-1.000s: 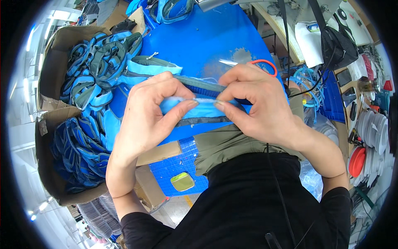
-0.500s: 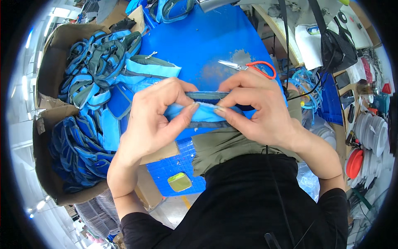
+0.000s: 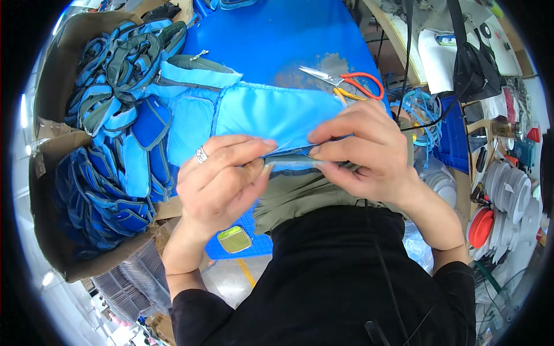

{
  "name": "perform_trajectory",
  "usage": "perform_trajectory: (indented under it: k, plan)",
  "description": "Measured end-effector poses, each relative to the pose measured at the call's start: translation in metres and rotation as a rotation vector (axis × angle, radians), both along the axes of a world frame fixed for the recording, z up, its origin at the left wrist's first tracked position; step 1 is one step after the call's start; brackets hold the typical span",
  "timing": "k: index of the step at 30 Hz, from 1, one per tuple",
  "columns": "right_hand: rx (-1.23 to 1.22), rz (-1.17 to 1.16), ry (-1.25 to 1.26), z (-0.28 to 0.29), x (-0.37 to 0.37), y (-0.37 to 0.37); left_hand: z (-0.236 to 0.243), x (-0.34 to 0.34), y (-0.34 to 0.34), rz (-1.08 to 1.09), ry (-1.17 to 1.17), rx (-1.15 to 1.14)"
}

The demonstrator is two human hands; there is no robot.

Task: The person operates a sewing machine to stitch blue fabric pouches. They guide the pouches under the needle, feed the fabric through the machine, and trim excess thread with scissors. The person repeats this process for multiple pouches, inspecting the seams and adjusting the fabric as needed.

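Note:
A light blue fabric piece (image 3: pixel 271 112) with grey-bound edges spreads above my fingers, its near edge folded into a narrow strip between both hands. My left hand (image 3: pixel 225 176), with a silver ring, pinches that edge with bent fingers. My right hand (image 3: pixel 363 150) grips the same edge a little to the right, thumb underneath. Just beyond the right hand, red-handled scissors (image 3: pixel 362 78) lie on the blue work surface (image 3: pixel 265 34), beside a yellow-handled tool (image 3: pixel 351 94). More blue pieces (image 3: pixel 190 127) lie left of the held one.
Two cardboard boxes (image 3: pixel 49 75) at the left hold blue straps (image 3: pixel 124 63) and panels (image 3: pixel 98 207). A side table (image 3: pixel 404 40) with black straps stands at upper right, above coiled blue cord (image 3: pixel 424 124). Stacked discs (image 3: pixel 508 184) are at the far right, a yellow-green pouch (image 3: pixel 234 239) below.
Both hands have shifted slightly down in view and changed grip, fingers now more over the edge. The light blue panel now spreads out beyond them, and the yellow handles have come into sight.

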State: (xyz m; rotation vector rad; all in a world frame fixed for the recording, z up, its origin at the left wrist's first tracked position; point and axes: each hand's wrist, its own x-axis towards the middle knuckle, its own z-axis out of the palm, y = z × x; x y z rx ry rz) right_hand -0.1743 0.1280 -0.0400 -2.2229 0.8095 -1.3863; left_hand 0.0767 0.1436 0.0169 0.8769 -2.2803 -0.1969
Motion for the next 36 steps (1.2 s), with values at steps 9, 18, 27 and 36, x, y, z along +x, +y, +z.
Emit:
perform_trajectory:
  k: [9,18,27,36]
  plan:
    - [-0.142,0.033,0.021,0.010,0.005,-0.016,0.008,-0.001,-0.002,0.054,-0.016,-0.160]
    - [-0.437,-0.003,0.101,0.012,-0.003,-0.029,0.014,-0.002,-0.002,0.027,-0.065,-0.239]
    - [-0.529,0.038,0.072,0.014,-0.009,-0.029,0.017,0.003,0.004,-0.018,-0.189,-0.372]
    - [-0.450,0.032,0.029,0.020,-0.005,-0.029,0.015,0.000,0.000,-0.005,-0.077,-0.307]
